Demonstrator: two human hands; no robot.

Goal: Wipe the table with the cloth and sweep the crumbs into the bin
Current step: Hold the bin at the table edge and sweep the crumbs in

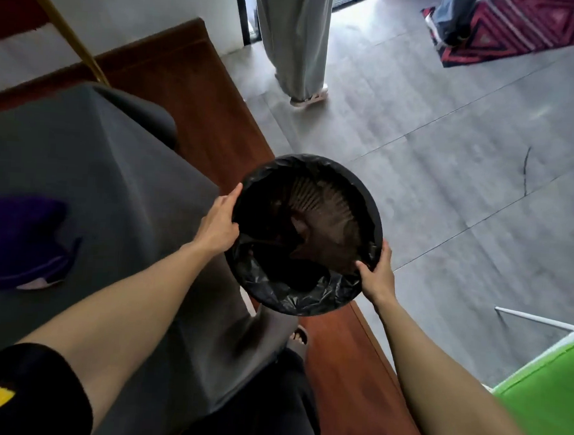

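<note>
You hold the bin [306, 235] at the table's [81, 157] right-hand corner, its mouth tipped toward you, rim about level with the tabletop. Judgement: light, rigid slatted plastic, easy to carry; the black liner [291, 291] is thin and slippery and folds over the rim, so grip rim and liner together or it slides.

Your left hand [218, 223] lies nearly flat against the rim on the side toward the table, fingers extended, pressing more than clasping. Your right hand [376, 273] is curled over the rim on the side away from the table, thumb inside on the liner, fingers outside.

The purple cloth [25, 241] lies on the table, well left of the bin, untouched.
</note>
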